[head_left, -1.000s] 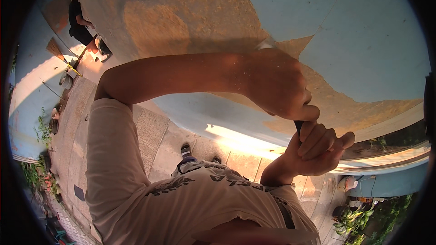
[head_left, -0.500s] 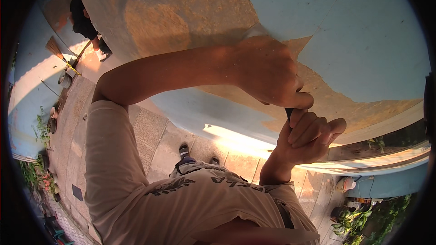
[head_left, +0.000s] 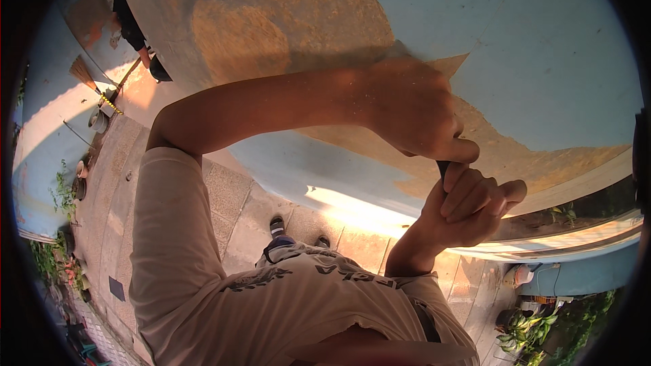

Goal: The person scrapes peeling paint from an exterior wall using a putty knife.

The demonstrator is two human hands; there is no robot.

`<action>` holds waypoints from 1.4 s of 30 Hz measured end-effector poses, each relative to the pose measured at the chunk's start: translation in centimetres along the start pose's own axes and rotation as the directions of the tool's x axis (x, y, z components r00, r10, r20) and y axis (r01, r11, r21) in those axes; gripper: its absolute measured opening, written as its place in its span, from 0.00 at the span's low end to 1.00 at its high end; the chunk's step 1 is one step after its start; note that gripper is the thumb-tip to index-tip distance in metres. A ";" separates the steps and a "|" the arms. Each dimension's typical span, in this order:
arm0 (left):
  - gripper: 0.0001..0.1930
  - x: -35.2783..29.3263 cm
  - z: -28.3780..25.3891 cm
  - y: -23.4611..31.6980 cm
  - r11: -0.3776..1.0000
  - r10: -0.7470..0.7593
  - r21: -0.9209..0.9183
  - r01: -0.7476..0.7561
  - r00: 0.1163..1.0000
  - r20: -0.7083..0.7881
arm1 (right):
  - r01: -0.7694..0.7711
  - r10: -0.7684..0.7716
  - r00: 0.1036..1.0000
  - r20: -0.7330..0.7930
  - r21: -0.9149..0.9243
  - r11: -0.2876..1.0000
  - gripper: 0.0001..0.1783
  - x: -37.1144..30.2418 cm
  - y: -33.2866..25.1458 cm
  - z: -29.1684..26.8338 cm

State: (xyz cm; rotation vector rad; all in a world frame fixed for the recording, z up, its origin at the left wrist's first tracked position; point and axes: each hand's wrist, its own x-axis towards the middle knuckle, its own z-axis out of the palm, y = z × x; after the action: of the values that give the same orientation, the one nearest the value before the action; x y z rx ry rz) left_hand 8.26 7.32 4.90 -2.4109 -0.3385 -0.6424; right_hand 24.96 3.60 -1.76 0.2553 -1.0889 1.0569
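So with 12 as the top of the view, both hands are closed, fingers curled in tight. The dark handle (head_left: 443,168) is the thing they've got: only a short bit shows, coming out the underside of the left hand (head_left: 413,112) and running into the curled fingers of the right hand (head_left: 475,210). The right hand sits just below at about 5 o'clock from the left, thumb side toward 2.

Long axis looks like roughly 11 to 5, though most of it's hidden by knuckles so don't hold me to that. Past the left hand's top edge, around 12, there's a small grey sliver (head_left: 399,48), maybe the blade end. The left hand is clearly nearer to it. Can't tell if it's actually touching the wall (head_left: 542,47).

Speaking of which, that's blue paint out at 1 to 2 o'clock, with a bare tan patch (head_left: 325,13) at 11 and a pointy corner of it close by at 1.

Further out: sandalled feet (head_left: 277,225) at 8, a straw broom (head_left: 83,71) way off at 9, plus another person in dark clothes (head_left: 129,24) near 10.
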 end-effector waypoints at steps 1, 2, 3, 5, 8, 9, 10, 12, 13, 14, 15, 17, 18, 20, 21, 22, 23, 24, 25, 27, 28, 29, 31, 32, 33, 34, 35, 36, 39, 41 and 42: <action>0.05 -0.1 0.1 -0.2 1.000 0.003 0.000 -0.003 1.000 0.000 | -0.028 0.028 0.998 0.054 -0.010 1.000 0.12 0.2 0.0 0.1; 0.05 -0.2 0.0 -0.1 1.000 0.000 -0.006 0.000 1.000 0.004 | -0.027 0.028 0.999 0.046 -0.016 1.000 0.12 0.2 -0.3 0.2; 0.05 -0.2 -0.1 0.1 1.000 -0.001 -0.011 0.001 1.000 0.009 | -0.036 0.035 0.998 0.052 0.019 0.999 0.13 0.3 -0.7 0.5; 0.05 0.4 -0.3 0.9 0.999 -0.011 -0.037 0.012 1.000 0.024 | -0.029 0.023 0.995 0.098 0.057 0.998 0.14 0.6 -2.0 0.9; 0.05 -0.1 -0.5 0.2 0.999 -0.011 -0.033 0.012 1.000 0.026 | -0.014 0.013 1.000 0.026 0.010 1.000 0.14 0.4 -0.5 1.1; 0.04 -0.4 -0.4 0.1 1.000 -0.008 -0.017 0.008 1.000 0.010 | -0.020 0.023 0.996 0.083 -0.036 0.999 0.13 0.2 0.0 0.8; 0.04 -0.5 -0.1 0.0 1.000 -0.006 -0.017 0.006 1.000 0.009 | -0.019 0.022 0.996 0.083 -0.037 0.999 0.13 0.3 -0.1 0.8; 0.04 -0.3 -0.2 0.3 0.998 -0.008 -0.059 0.009 1.000 0.012 | -0.009 0.009 1.000 0.021 0.018 1.000 0.13 0.2 -0.6 1.0; 0.04 0.0 0.0 0.7 0.998 -0.009 -0.062 0.010 1.000 0.012 | -0.011 0.009 0.999 0.041 0.047 0.999 0.12 0.1 -1.9 0.8; 0.05 0.7 0.2 0.8 0.999 -0.006 -0.045 0.006 1.000 -0.003 | -0.006 0.004 0.999 0.044 0.048 0.999 0.12 0.3 -1.8 0.8; 0.05 1.0 0.3 0.9 1.000 -0.003 -0.029 0.002 1.000 -0.018 | 0.008 -0.010 0.999 0.039 0.050 0.999 0.11 0.5 -1.6 0.7; 0.05 0.1 -0.3 0.2 1.000 -0.008 -0.007 0.008 1.000 -0.027 | -0.005 0.008 0.998 0.062 -0.045 0.999 0.10 0.7 -0.7 1.1; 0.06 -0.2 -0.4 -0.1 1.000 -0.018 0.010 0.019 0.999 -0.035 | 0.006 0.000 0.996 0.085 -0.064 0.998 0.09 0.6 0.1 1.0; 0.06 -0.2 -0.1 0.1 1.000 -0.003 0.016 0.003 0.999 -0.044 | -0.024 0.027 0.997 0.068 -0.054 0.998 0.08 0.3 0.2 0.8; 0.06 -0.3 -0.2 0.2 1.000 0.012 0.030 -0.011 0.999 -0.047 | -0.025 0.029 0.997 0.069 -0.052 0.998 0.08 0.1 -0.4 0.6; 0.06 0.1 0.1 0.9 0.999 0.010 0.032 -0.008 0.999 -0.045 | -0.015 0.018 0.994 0.105 -0.027 1.000 0.07 -0.1 -1.6 0.2; 0.07 1.1 0.4 1.6 0.994 0.053 0.099 -0.043 0.994 -0.093 | 0.003 -0.002 0.990 0.142 -0.004 1.000 0.06 0.0 -2.5 -0.4; 0.07 1.9 0.3 2.2 0.984 0.092 0.164 -0.069 0.986 -0.136 | 0.029 -0.037 0.978 0.207 0.041 0.999 0.07 0.1 -3.3 -0.4; 0.07 2.5 0.1 2.2 0.984 0.090 0.167 -0.068 0.987 -0.133 | 0.066 -0.076 0.976 0.204 0.056 0.996 0.08 0.5 -3.9 -0.1; 0.07 4.0 -1.0 2.4 0.967 0.091 0.253 -0.033 0.971 -0.222 | 0.106 -0.115 0.973 0.198 0.060 0.993 0.09 2.0 -5.4 0.3; 0.07 4.0 -1.0 2.2 0.967 0.094 0.251 -0.034 0.969 -0.228 | 0.076 -0.079 0.947 0.310 0.024 0.997 0.09 3.6 -5.8 0.1; 0.07 4.0 -0.7 1.5 0.966 0.058 0.257 0.033 0.940 -0.336 | 0.051 -0.041 0.907 0.418 -0.014 0.999 0.11 5.1 -5.8 0.0; 0.07 2.3 -0.2 -0.2 0.956 -0.027 0.248 0.153 0.894 -0.448 | 0.040 -0.013 0.894 0.448 -0.052 0.998 0.09 6.8 -3.0 0.5; 0.07 0.7 0.1 0.1 0.953 -0.033 0.256 0.160 0.898 -0.438 | 0.037 0.019 0.878 0.479 -0.106 0.994 0.08 7.1 -0.9 0.6; 0.07 -0.6 0.4 0.4 0.938 -0.066 0.268 0.220 0.871 -0.486 | -0.061 0.092 0.875 0.475 -0.080 0.995 0.09 6.9 -0.5 0.6; 0.07 -1.6 0.8 0.5 0.919 -0.096 0.276 0.280 0.841 -0.533 | -0.159 0.165 0.865 0.473 -0.053 0.986 0.10 6.7 -0.3 0.7; 0.08 -1.8 1.1 1.4 0.924 -0.123 0.254 0.285 0.853 -0.507 | -0.158 0.166 0.864 0.476 -0.055 0.986 0.10 6.5 -0.8 0.8; 0.08 -1.4 0.8 2.2 0.922 -0.127 0.258 0.289 0.854 -0.505 | -0.138 0.149 0.846 0.512 -0.059 0.989 0.10 6.1 -1.8 1.1; 0.08 2.3 0.1 3.1 0.944 -0.067 0.209 0.254 0.771 -0.633 | -0.105 0.076 0.766 0.638 0.007 0.994 0.09 7.9 -5.7 1.8; 0.08 4.3 0.1 1.8 0.943 -0.073 0.204 0.263 0.762 -0.644 | -0.070 0.066 0.779 0.624 -0.018 0.997 0.07 9.5 -6.8 2.8; 0.08 4.7 0.0 1.0 0.941 -0.074 0.205 0.269 0.756 -0.650 | -0.032 0.047 0.791 0.610 -0.036 0.999 0.06 10.2 -6.7 3.1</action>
State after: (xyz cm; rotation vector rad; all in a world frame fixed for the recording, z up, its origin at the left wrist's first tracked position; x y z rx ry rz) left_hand 12.63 6.93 6.83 -1.7557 -0.3354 -1.3472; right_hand 29.06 3.99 10.16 0.5882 -1.6973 1.0204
